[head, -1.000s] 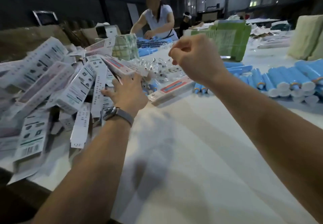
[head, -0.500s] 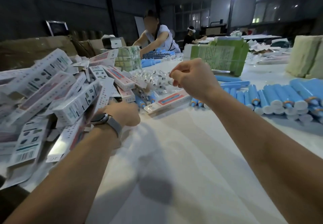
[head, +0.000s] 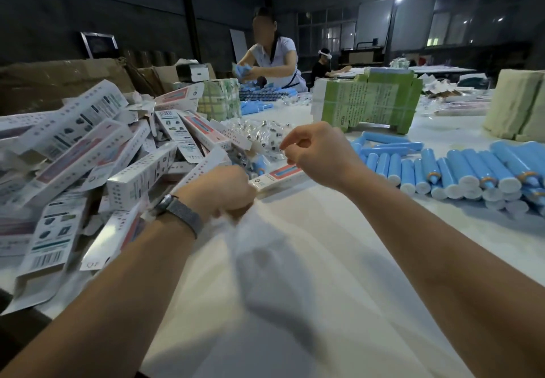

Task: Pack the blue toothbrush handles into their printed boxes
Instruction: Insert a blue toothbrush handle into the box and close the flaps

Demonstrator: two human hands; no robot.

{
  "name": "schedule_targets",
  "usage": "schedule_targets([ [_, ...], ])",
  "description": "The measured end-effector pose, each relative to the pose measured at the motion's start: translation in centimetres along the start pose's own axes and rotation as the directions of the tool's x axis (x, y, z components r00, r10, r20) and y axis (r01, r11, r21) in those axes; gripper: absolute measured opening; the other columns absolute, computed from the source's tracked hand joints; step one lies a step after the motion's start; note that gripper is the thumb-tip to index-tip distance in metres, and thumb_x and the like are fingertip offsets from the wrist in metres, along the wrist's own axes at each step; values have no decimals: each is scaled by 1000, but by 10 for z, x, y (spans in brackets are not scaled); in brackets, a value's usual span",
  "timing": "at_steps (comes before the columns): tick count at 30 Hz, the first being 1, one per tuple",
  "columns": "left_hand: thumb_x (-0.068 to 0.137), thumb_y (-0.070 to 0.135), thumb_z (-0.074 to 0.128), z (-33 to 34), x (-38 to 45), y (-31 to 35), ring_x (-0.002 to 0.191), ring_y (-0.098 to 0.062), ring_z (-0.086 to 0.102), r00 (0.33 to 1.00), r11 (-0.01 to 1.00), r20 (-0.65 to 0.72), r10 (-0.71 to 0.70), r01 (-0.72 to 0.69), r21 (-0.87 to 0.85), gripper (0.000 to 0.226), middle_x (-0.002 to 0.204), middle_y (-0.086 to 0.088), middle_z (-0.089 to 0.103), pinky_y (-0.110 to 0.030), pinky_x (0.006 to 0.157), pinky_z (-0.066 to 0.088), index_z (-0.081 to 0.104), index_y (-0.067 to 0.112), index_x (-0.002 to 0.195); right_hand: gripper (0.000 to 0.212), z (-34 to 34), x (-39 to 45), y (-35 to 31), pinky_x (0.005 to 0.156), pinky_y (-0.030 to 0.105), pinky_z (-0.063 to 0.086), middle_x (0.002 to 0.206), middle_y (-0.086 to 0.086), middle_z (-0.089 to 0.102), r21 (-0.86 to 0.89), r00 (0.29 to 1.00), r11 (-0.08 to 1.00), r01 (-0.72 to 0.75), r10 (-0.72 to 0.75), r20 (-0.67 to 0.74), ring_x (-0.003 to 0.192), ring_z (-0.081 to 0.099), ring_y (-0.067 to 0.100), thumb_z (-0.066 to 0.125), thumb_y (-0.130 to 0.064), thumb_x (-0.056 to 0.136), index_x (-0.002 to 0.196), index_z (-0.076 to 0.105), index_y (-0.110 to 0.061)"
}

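Partly the left hand [head: 219, 190] is hiding what it is gripping: its fingers are curled tight at the near edge of the box heap, and the blurred white thing below it is hard to make out. The right hand [head: 317, 153] is hanging above the table, fingers loosely curled, thumb and forefinger almost pinching; whether something thin is between them cannot be told. Printed boxes [head: 97, 153] are lying heaped at the left, many with open flaps. Blue toothbrush handles [head: 460, 171] are lying in rows at the right on the white table [head: 339, 259]. Far off, a person [head: 272, 59] is working in the dim hall.
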State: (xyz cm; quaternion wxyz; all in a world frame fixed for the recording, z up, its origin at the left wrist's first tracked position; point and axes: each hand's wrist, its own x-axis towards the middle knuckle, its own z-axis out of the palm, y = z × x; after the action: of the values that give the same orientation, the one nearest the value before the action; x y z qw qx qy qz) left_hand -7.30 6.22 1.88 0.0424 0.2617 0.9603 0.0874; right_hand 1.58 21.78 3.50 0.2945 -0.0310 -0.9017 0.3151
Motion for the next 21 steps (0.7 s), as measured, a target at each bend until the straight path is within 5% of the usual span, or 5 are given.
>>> schedule_targets([
  [5, 95, 70, 40, -34, -18, 33, 76, -25, 73, 992, 584, -125, -9, -96, -806, 59, 93, -12, 70, -33, 64, 62, 63, 15, 96, 60, -3, -1, 8, 88, 34, 51, 120, -1, 62, 134, 968, 991, 23, -55, 243, 105, 58, 16, 57, 5, 83, 128, 55, -35],
  [10, 94, 73, 37, -42, -31, 55, 80, -25, 76, 966, 109, -248, 74, -255, -961, 63, 91, -10, 78, -38, 67, 62, 74, 22, 100, 68, -15, 2, 6, 89, 33, 56, 118, -5, 65, 256, 964, 959, 120, -175, 202, 107, 63, 14, 73, -1, 82, 139, 49, -29],
  [12, 95, 73, 32, -34, -30, 60, 83, -21, 76, 929, 104, -347, 130, -360, -927, 60, 92, -1, 78, -33, 59, 60, 78, 37, 82, 58, -30, 3, 10, 79, 27, 58, 108, -12, 69, 254, 971, 959, 129, -174, 163, 98, 67, 9, 76, -7, 82, 125, 58, -42],
  [15, 87, 75, 40, -6, -20, 67, 96, -9, 70, 836, 270, -491, 246, -545, -794, 52, 106, 10, 71, -32, 74, 58, 63, 39, 118, 45, -53, 0, 25, 68, 17, 54, 93, -17, 73, 364, 966, 929, 66, -151, 209, 85, 68, -1, 73, -4, 84, 98, 68, -47],
  [21, 87, 37, 71, 53, -1, 69, 90, 9, 64, 748, 293, -652, 124, -656, -696, 34, 95, 25, 68, -17, 74, 54, 47, 31, 110, 75, -53, -10, 63, 82, 31, 57, 120, 5, 70, 554, 932, 803, -219, 4, 361, 108, 69, 24, 77, -7, 79, 142, 44, -32],
])
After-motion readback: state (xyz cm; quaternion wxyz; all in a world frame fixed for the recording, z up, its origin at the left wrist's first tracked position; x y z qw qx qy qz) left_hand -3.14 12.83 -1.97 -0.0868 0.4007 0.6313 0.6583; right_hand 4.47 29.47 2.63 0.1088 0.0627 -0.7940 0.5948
